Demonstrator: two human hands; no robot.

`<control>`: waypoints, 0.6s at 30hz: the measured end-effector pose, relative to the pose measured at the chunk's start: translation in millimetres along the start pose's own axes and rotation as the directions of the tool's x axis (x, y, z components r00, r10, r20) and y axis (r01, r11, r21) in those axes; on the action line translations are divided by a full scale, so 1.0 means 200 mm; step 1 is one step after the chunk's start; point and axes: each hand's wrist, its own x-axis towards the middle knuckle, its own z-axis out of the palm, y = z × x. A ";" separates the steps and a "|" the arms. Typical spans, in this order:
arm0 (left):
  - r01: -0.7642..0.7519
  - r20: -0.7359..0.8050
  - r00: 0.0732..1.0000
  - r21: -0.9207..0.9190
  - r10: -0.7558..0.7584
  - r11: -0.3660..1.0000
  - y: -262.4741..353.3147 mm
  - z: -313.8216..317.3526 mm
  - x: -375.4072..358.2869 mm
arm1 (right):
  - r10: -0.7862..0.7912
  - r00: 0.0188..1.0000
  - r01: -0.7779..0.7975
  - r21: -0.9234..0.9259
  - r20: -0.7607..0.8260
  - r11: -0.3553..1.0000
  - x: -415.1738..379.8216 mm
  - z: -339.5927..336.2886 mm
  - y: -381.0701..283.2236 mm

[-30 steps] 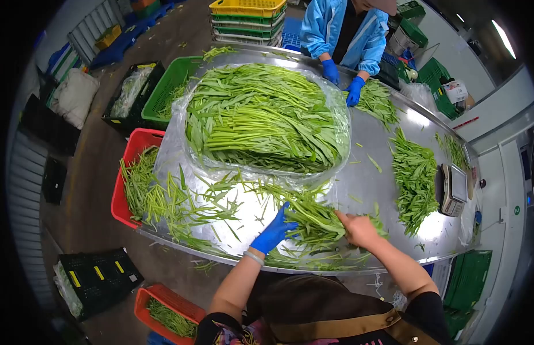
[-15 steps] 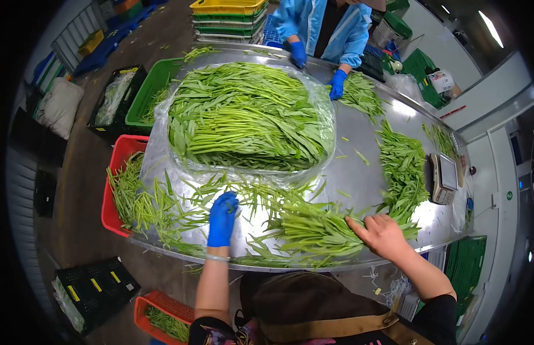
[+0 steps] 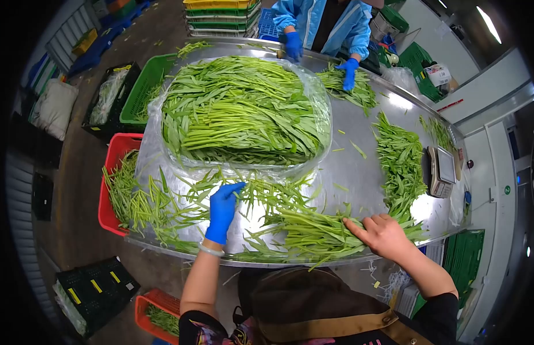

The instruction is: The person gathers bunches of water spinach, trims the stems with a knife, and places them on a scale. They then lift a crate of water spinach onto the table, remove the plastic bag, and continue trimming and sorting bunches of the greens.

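My right hand [image 3: 385,236], bare, is closed around the leafy end of a bunch of water spinach [image 3: 319,233] lying at the table's near edge. The cut stems point left. My left hand [image 3: 223,210], in a blue glove, is over loose stem scraps [image 3: 267,192] left of the bunch. Its fingers are drawn together, and what they hold, if anything, is hidden. Beyond them, a large heap of water spinach [image 3: 238,109] rests in a clear plastic bag [image 3: 321,146]. Another leafy row [image 3: 400,164] lies to the right.
A scale [image 3: 442,172] stands at the metal table's [image 3: 350,167] right end. A red crate [image 3: 112,201] of trimmings and a green crate [image 3: 132,100] adjoin the left side. Across the table, a co-worker's blue-gloved hand [image 3: 348,73] is over more greens.
My left hand has shifted slightly up, its fingers now pointing right. My right hand keeps its hold on the bunch. The co-worker's hand has lifted slightly and moved right.
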 end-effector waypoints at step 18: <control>0.524 0.577 0.795 -0.496 -0.188 0.692 0.12 0.36 -0.25 | 0.288 0.936 -0.350 0.611 0.201 0.710 -0.01 0.12 -0.05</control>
